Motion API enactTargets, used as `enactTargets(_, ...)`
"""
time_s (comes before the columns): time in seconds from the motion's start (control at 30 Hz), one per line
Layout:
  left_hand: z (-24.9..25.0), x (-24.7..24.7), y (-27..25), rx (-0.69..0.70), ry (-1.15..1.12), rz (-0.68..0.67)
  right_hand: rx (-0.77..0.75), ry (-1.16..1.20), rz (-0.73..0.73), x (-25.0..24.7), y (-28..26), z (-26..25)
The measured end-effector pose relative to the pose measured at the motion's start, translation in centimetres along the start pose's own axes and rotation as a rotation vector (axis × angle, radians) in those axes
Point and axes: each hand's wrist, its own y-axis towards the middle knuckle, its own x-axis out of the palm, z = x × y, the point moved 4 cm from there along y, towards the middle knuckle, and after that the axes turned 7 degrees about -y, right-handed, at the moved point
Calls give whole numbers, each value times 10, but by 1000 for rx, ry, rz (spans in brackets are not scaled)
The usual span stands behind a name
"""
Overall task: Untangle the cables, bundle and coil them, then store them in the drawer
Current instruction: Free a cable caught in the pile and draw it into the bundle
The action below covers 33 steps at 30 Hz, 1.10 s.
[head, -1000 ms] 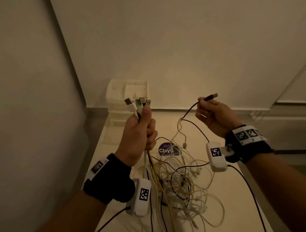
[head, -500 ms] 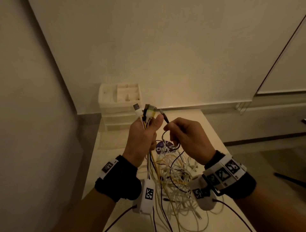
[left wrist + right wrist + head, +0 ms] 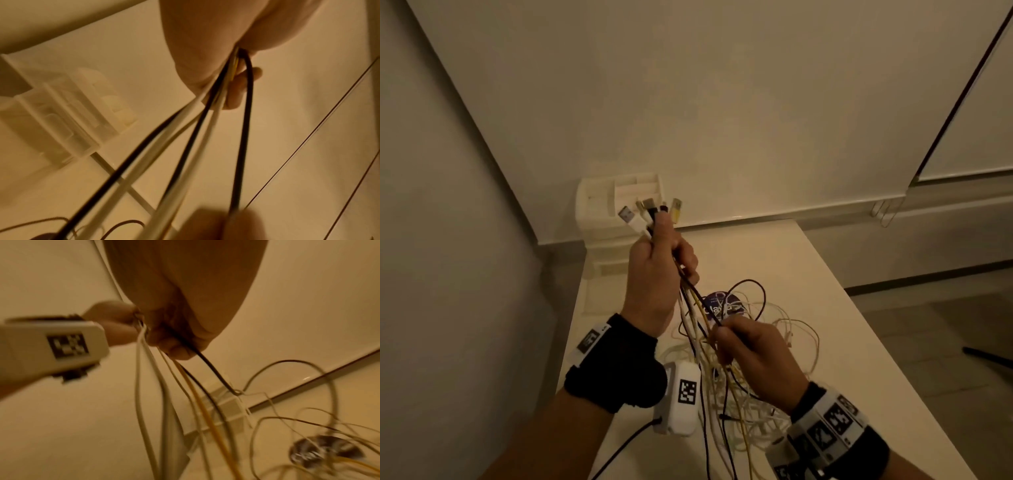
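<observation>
White plastic drawer unit, upper centre of head view, against the wall; its open top tray is divided into compartments, contents not discernible. Left hand is fisted round a bunch of cables, their plug ends fanned above the thumb: white, black, yellow, metal-tipped. The thin round cords hang below the fist into a loose tangle on the pale table. Right hand, lower centre, pinches a black cable just below the left fist. A round dark disc lies under the tangle.
</observation>
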Motion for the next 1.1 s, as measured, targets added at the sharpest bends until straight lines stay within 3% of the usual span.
enactTargets(0.13, 18, -6, 7, 20, -98, 0, 48, -14, -43, 1, -10, 45)
enactTargets(0.43, 50, -18, 10, 152, 16, 23, 169, 105, -197, -1, -7, 87)
enactTargets(0.53, 52, -10, 1, 234, 272, -36, 177, 93, -178, -9, -2, 74)
enactTargets(0.6, 40, 1, -6, 248, 609, -112, 139, 93, -153, -23, 8, 56)
enactTargets(0.67, 10, 17, -17, 191, 941, -325, 89, 141, -128, -37, 21, 38)
enactTargets(0.73, -24, 25, -26, 63, 1057, -477, 93, 283, -111, -49, 29, 22)
enactTargets(0.83, -50, 21, -23, -32, 897, -399, 152, 428, -125, -65, 40, 11)
enactTargets(1.1, -13, 38, -4, 201, 780, -126, 46, 411, -57, -64, 34, 14)
